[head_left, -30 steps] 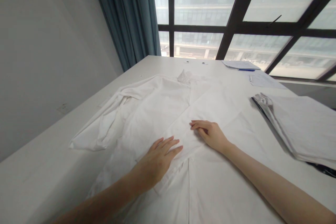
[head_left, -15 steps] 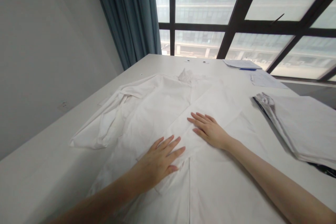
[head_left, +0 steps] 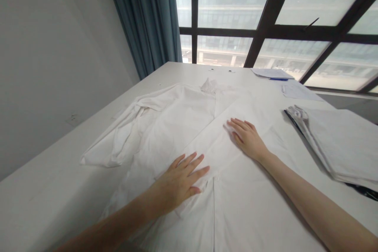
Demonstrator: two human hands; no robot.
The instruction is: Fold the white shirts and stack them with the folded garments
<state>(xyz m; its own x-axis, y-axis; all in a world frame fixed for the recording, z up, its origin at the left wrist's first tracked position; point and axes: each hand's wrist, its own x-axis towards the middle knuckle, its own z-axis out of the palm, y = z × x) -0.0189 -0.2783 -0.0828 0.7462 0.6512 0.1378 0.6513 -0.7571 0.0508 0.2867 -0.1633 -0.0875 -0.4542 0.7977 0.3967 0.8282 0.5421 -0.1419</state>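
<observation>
A white long garment, like a coat or gown [head_left: 177,126], lies spread over the white table, its collar toward the window. One sleeve lies bent out to the left; the other is folded slantwise across the front. My left hand [head_left: 181,183] rests flat on the garment's middle, fingers spread, just above the front opening. Farther up and to the right, my right hand [head_left: 246,138] lies on the fabric with its fingers stretched out and a little bent. Neither hand grasps the cloth.
On the right of the table [head_left: 53,189] lies a folded stack of white cloth [head_left: 345,141] with something dark beneath it. Papers [head_left: 271,73] and a blue pen [head_left: 278,79] lie at the far right. A blue curtain [head_left: 147,19] hangs by the window, and a wall borders the left.
My right hand has slid a short way to the right across the garment. My left hand has stayed in place, and the garment lies almost the same.
</observation>
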